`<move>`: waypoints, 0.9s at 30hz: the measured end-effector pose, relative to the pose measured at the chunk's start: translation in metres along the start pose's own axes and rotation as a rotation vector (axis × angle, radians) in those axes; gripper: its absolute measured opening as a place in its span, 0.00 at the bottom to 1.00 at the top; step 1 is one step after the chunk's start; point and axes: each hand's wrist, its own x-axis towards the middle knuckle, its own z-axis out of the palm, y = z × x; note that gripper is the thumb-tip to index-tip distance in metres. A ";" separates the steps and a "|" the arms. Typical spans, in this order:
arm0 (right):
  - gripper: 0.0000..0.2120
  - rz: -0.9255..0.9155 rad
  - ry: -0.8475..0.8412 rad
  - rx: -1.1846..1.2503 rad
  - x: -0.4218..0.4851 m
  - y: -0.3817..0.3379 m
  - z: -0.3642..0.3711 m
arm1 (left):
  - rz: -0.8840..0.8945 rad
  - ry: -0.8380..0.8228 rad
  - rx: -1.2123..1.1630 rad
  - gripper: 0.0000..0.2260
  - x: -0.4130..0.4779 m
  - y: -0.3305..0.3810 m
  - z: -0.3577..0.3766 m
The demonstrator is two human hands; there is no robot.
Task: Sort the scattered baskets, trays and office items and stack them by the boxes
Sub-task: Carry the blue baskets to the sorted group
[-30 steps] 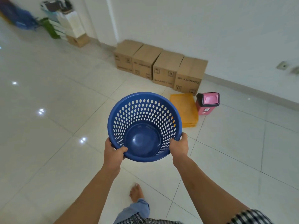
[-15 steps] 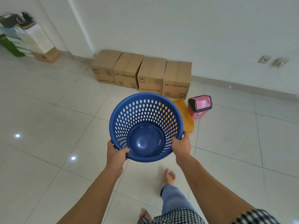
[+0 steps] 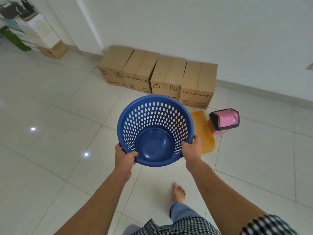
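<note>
I carry a round blue perforated basket (image 3: 155, 145) in front of me, its open mouth tilted toward me. My left hand (image 3: 124, 157) grips its near rim on the left, and my right hand (image 3: 192, 150) grips the rim on the right. Beyond it, several brown cardboard boxes (image 3: 167, 77) stand in a row against the white wall. A stack of flat orange trays (image 3: 202, 131) lies on the floor in front of the rightmost box, partly hidden by the basket. A small pink bin with a black swing lid (image 3: 224, 121) stands to the right of the trays.
White glossy floor tiles (image 3: 59, 116) spread to the left and right. At the far left a shelf with white and green items (image 3: 22, 29) stands over a brown box (image 3: 53, 50). My bare foot (image 3: 178, 192) is on the floor below the basket.
I have walked closer to the boxes, which now look larger. Both hands keep the same grip on the basket. My forward foot has shifted.
</note>
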 end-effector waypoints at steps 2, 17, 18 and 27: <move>0.19 0.016 -0.016 -0.012 0.017 -0.016 0.011 | -0.007 0.021 -0.010 0.29 0.014 0.010 0.009; 0.22 0.081 0.061 -0.009 0.120 -0.089 0.114 | -0.056 -0.047 0.048 0.29 0.179 0.080 0.049; 0.21 0.094 0.078 -0.011 0.127 -0.093 0.121 | -0.067 -0.054 0.052 0.29 0.192 0.084 0.051; 0.22 0.175 0.198 -0.050 0.176 -0.102 0.172 | -0.187 -0.111 0.149 0.22 0.282 0.108 0.073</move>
